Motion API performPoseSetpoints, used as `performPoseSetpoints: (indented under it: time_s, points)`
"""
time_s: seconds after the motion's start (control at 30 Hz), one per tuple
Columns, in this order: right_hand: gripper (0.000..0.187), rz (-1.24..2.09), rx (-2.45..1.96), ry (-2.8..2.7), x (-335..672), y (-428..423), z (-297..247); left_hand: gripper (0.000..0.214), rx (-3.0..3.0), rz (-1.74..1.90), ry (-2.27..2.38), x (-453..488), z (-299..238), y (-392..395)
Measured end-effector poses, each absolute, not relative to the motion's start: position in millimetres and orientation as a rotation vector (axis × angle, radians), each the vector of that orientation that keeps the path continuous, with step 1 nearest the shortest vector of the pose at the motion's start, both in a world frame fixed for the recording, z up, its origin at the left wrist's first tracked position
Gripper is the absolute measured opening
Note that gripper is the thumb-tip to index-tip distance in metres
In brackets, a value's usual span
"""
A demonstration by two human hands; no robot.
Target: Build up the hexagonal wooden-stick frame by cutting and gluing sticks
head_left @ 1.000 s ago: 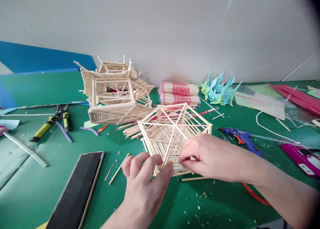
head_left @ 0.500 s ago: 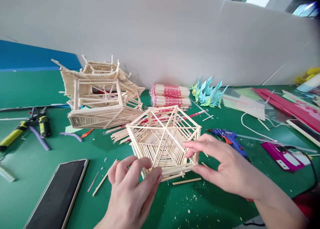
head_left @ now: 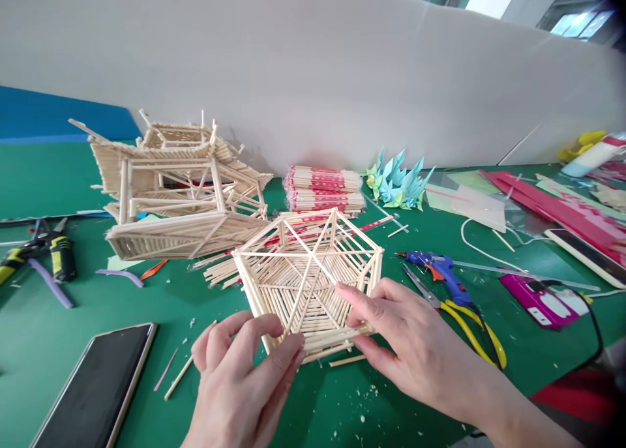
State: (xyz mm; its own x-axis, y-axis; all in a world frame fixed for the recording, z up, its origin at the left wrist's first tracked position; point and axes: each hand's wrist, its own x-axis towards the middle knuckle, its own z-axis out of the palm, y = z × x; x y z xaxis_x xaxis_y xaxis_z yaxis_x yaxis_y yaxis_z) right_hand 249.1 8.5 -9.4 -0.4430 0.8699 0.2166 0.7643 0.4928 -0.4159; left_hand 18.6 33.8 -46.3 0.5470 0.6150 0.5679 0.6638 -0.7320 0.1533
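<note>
A six-sided frame of thin wooden sticks stands in front of me, with a slatted floor and crossing bars over its top. My left hand has thumb and fingers closed at its near left corner; the fingertips partly hide that corner. At the near right, my right hand pinches the front edge stick between thumb and a bent finger, while its index finger reaches over the top bars. A loose short stick lies on the green table just below the front edge.
Behind left stands a stick-built house model. Bundled sticks and folded blue paper are at the back. A glue gun, yellow-handled scissors and purple device lie right; a phone and pliers left.
The view has shifted slightly, so most things appear farther left. My right hand has moved a little along the front edge towards the left hand, uncovering the scissors.
</note>
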Motion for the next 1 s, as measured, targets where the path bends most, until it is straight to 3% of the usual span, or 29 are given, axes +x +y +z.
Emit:
performPoseSetpoints:
  time_s: [0.67, 0.87, 1.0]
  points:
    - [0.063, 0.422, -1.354, -2.309, 249.6, 9.2, -13.5, 0.017, -2.676, -0.848, -0.989, 61.2, -29.3, 27.0]
    - [0.069, 0.476, -1.328, -2.128, 260.1, -0.4, -16.7, 0.011, -2.864, -0.573, -0.948, 83.3, -24.0, 34.0]
    - [0.054, 0.515, -1.404, -1.948, 271.6, -6.3, -23.7, 0.016, -2.922, -0.478, -0.955, 84.8, -20.6, 37.3]
